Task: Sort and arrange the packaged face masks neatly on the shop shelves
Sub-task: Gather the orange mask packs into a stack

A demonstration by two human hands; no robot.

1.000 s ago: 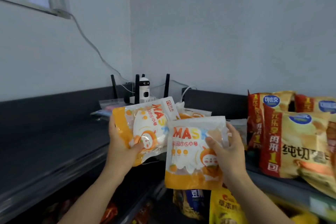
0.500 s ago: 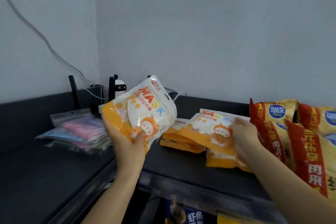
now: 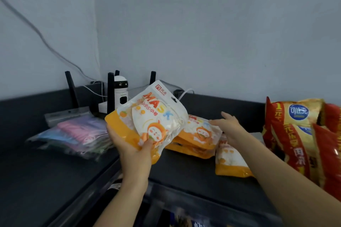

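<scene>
The orange-and-white glossy plastic pouch printed "MASK" (image 3: 153,120) is off the shelf, held up tilted in front of the corner. The left hand (image 3: 129,147) grips its orange bottom edge, thumb pressed on the front and fingers curled behind. Just to its right, a small stack of matching orange-and-white pouches (image 3: 197,138) lies flat on the dark grey shelf (image 3: 184,173). One stray matching pouch (image 3: 228,160) lies at the stack's right, nearer the front edge. The right hand (image 3: 228,127) is over the stack, fingers extended and loose, holding nothing; whether it touches the top pouch I cannot tell.

The step in hand looks like gathering like with like, with the stack being steadied or squared to receive the held pouch. The next move likely calls for laying that pouch flat on the stack, print the same way round, then bringing in the stray one. Further left lies a clear bag of pastel masks (image 3: 73,132), and red-and-yellow snack bags (image 3: 299,134) stand at the right.
</scene>
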